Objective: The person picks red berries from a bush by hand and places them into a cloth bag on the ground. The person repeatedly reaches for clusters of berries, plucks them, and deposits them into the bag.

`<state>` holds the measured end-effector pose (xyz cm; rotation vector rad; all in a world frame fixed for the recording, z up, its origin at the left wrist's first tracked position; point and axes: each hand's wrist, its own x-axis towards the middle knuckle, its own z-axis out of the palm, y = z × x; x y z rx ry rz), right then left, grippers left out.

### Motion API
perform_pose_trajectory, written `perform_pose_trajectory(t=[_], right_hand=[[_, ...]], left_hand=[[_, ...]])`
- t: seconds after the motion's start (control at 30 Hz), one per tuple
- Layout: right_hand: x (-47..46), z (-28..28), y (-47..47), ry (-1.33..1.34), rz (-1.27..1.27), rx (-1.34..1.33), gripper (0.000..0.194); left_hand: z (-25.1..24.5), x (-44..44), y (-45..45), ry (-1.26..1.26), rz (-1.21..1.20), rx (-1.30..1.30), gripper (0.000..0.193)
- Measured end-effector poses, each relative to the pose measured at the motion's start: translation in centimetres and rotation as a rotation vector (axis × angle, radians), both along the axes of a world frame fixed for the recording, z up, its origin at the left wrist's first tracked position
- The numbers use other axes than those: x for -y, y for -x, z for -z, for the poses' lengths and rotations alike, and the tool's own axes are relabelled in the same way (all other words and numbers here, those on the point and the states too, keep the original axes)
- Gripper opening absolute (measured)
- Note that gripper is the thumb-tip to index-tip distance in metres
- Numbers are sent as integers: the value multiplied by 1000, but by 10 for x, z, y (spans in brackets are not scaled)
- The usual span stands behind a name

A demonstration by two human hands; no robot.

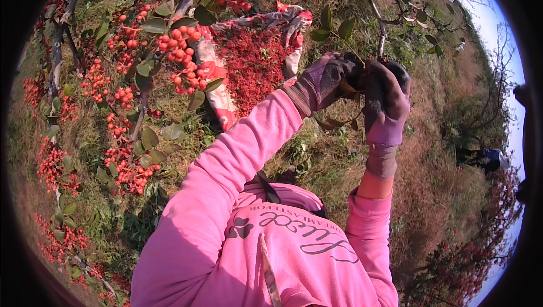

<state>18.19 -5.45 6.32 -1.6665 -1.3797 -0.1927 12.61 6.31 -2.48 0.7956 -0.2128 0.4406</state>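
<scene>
Both my hands wear stained purple knit gloves with dark palms and fingers, and they meet at the tip of a grey branch [379,31]. My right hand [386,99] is closed around the branch's lower end. Against it, my left hand [331,80] has its fingers bunched on a thin leafy twig [355,52]. Leaves of this twig stick out above the fingers, and a few more leaves [337,123] hang below. Whatever lies between the fingertips is hidden by the gloves.
Red Sichuan pepper berries [180,54] hang in clusters on branches at the left. Beyond my left forearm, a red-and-white cloth container [220,111] holds picked berries [254,65] on the grass. Another person [490,159] is far off at the right, near a red-berried bush [458,269].
</scene>
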Motion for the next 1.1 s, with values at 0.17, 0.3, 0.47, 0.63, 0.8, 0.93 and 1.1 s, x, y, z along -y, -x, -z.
perform_pose_trajectory(t=[0.17, 0.3, 0.47, 0.63, 0.8, 0.93, 1.1], right_hand=[[-1, -1, -2, -57, -10, -37, 26], [-2, -2, -1, -63, 11, -22, 27], [-2, 1, 3, -54, -35, -172, 27], [-2, 4, 3, -55, 15, 30, 26], [-1, 8, 3, -46, -1, -120, 26], [-2, 14, 5, -36, 25, 47, 26], [-3, 18, 7, -33, 57, 148, 29]], left_hand=[[-6, 6, 11, 330, 145, 98, 27], [-12, 6, 13, 182, -9, 71, 27], [-8, 13, 9, 407, 164, 186, 20], [-1, 24, 8, 653, 251, 80, 16], [-10, 21, 12, 412, 45, -24, 18], [-19, 42, 19, 356, -360, -100, 16], [-15, 61, 27, 422, -472, -58, 19]])
